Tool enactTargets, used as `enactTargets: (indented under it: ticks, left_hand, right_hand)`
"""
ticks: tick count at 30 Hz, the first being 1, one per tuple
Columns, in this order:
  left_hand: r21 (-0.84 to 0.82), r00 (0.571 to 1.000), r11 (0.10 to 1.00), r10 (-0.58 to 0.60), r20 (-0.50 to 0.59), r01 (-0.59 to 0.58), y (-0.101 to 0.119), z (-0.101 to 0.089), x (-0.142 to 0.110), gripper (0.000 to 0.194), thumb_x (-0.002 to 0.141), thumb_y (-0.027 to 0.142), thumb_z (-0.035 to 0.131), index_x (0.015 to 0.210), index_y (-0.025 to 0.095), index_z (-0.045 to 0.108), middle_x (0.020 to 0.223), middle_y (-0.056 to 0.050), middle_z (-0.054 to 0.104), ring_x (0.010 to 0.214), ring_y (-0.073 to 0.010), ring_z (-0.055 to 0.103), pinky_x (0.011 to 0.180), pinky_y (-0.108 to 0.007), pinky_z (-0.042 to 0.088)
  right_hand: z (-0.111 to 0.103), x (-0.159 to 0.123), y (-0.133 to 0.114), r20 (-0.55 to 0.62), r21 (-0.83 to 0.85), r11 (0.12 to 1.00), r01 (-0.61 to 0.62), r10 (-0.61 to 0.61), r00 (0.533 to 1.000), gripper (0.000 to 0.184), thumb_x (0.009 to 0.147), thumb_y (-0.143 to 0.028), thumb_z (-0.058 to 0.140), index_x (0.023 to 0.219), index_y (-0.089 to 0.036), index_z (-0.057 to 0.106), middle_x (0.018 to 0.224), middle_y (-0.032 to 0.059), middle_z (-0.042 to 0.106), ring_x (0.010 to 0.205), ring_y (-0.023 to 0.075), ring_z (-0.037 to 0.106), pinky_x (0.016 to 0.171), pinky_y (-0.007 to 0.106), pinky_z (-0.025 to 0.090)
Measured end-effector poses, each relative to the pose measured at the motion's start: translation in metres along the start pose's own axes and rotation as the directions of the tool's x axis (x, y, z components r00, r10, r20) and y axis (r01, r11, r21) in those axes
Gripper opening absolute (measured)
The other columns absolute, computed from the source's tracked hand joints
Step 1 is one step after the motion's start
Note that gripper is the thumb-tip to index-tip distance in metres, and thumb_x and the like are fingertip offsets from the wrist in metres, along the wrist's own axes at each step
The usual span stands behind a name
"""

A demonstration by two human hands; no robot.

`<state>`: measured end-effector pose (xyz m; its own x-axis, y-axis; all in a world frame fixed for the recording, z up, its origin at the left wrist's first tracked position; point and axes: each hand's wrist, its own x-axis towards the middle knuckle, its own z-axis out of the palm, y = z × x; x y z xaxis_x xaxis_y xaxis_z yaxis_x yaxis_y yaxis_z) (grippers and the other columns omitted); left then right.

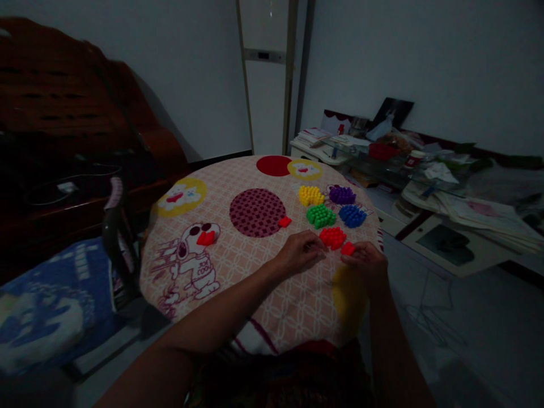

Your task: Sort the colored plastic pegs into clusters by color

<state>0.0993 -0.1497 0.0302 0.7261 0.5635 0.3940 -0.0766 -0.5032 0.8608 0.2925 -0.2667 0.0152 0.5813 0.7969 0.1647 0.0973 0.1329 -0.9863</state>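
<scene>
Small knobbly plastic pieces lie grouped by colour on the round table's right half. The red pile (332, 238) is the nearest one. My left hand (302, 250) is at its left edge, fingers bent and drawn together; anything between the fingertips is too small and dark to make out. On the pile's right side, my right hand (369, 262) pinches a small red plastic piece (348, 249) between thumb and fingers. Behind the red pile are green (321, 216), blue (352, 216), yellow (311, 195) and purple (342, 195) piles. Two red bits lie apart: a small one (284, 222) and a larger one (206, 238).
A patterned cloth (255, 272) covers the table. To the left stand a chair with a blue cover (63, 300) and a dark wooden bench (59, 102). At the right, a low cabinet (450, 238) carries papers, bags and a cup (413, 158).
</scene>
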Motion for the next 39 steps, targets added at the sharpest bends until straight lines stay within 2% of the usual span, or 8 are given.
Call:
enactTargets:
  ticks: [3, 6, 12, 24, 33, 39]
  left_hand:
    - [0.032, 1.0, 0.999, -0.009, -0.003, 0.009, 0.0, -0.004, 0.001, 0.012, 0.083, 0.023, 0.069, 0.091, 0.015, 0.075, 0.093, -0.007, 0.072, 0.084, -0.0162, 0.068, 0.073, -0.025, 0.052]
    - [0.041, 1.0, 0.999, -0.018, -0.01, 0.018, -0.001, -0.005, 0.0, 0.014, 0.085, 0.024, 0.069, 0.093, 0.016, 0.076, 0.096, -0.007, 0.072, 0.084, -0.0165, 0.068, 0.073, -0.025, 0.052]
    - [0.052, 0.999, 0.998, -0.032, -0.014, 0.033, -0.004, -0.004, -0.001, 0.016, 0.085, 0.028, 0.069, 0.093, 0.016, 0.077, 0.097, -0.008, 0.073, 0.084, -0.017, 0.068, 0.074, -0.026, 0.051]
    - [0.039, 1.0, 0.999, -0.02, -0.02, 0.021, -0.007, -0.005, -0.002, 0.016, 0.087, 0.027, 0.068, 0.093, 0.016, 0.078, 0.098, -0.009, 0.074, 0.088, -0.0183, 0.069, 0.08, -0.028, 0.052]
    - [0.054, 1.0, 0.998, -0.026, -0.018, 0.027, -0.006, -0.009, -0.002, 0.016, 0.086, 0.028, 0.068, 0.093, 0.017, 0.077, 0.099, -0.009, 0.075, 0.089, -0.019, 0.07, 0.082, -0.03, 0.053]
    - [0.02, 0.999, 0.999, -0.041, -0.031, 0.042, -0.008, -0.008, -0.002, 0.016, 0.084, 0.026, 0.067, 0.092, 0.016, 0.077, 0.097, -0.009, 0.075, 0.085, -0.0179, 0.07, 0.079, -0.029, 0.053]
  right_hand:
    - [-0.01, 0.014, 0.01, -0.161, -0.115, 0.991, 0.07, -0.089, 0.983, 0.045, 0.046, -0.037, 0.091, 0.076, -0.021, 0.062, 0.067, -0.0007, 0.068, 0.059, 0.0146, 0.062, 0.055, 0.026, 0.052]
    - [-0.011, 0.023, 0.021, -0.208, -0.238, 0.964, 0.12, -0.171, 0.963, 0.044, 0.05, -0.042, 0.088, 0.078, -0.021, 0.062, 0.069, -0.0001, 0.068, 0.061, 0.016, 0.063, 0.057, 0.029, 0.053]
    - [0.001, 0.022, 0.03, -0.208, -0.379, 0.918, 0.12, -0.211, 0.955, 0.044, 0.055, -0.05, 0.085, 0.077, -0.021, 0.061, 0.067, -0.0006, 0.065, 0.059, 0.0172, 0.062, 0.057, 0.03, 0.052]
    - [0.012, 0.014, 0.025, -0.179, -0.46, 0.88, 0.121, -0.226, 0.958, 0.043, 0.06, -0.057, 0.08, 0.078, -0.021, 0.062, 0.068, 0.0011, 0.065, 0.061, 0.0196, 0.063, 0.059, 0.032, 0.052]
    - [0.007, 0.012, 0.027, -0.14, -0.419, 0.897, 0.137, -0.213, 0.967, 0.04, 0.062, -0.051, 0.079, 0.083, -0.021, 0.065, 0.072, 0.0036, 0.069, 0.064, 0.0204, 0.066, 0.061, 0.033, 0.055]
    - [0.009, 0.015, 0.03, -0.157, -0.433, 0.89, 0.145, -0.233, 0.96, 0.04, 0.061, -0.053, 0.08, 0.08, -0.022, 0.063, 0.071, 0.0022, 0.068, 0.063, 0.0198, 0.065, 0.06, 0.033, 0.055]
